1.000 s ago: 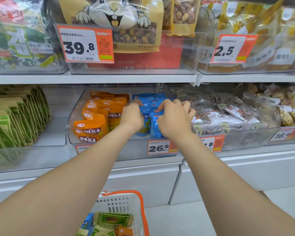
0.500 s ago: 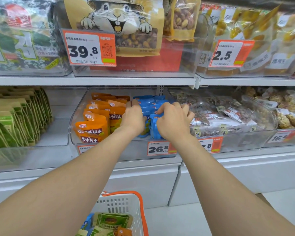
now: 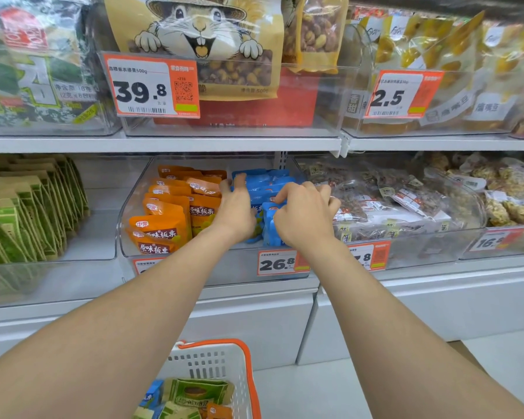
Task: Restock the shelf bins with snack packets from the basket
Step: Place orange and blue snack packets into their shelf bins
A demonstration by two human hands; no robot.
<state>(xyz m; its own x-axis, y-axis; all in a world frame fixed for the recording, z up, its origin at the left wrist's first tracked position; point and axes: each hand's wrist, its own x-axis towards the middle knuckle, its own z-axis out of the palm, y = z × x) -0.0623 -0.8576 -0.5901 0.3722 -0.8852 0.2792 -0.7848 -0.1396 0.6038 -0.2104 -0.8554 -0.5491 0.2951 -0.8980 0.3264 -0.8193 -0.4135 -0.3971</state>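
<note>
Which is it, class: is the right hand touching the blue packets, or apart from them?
Touching. The head view shows the right hand with its fingers curled round the front blue packets, no gap between them.

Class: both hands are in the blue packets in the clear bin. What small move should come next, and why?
Probably seat the front blue packet upright, then let go: the right hand grips it, the left hand steadies the row, and the basket still holds packets.

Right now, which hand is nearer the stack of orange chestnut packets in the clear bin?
Left. The left hand lies beside the orange chestnut packets, at their right edge. The right hand is farther right, on the blue packets.
</note>
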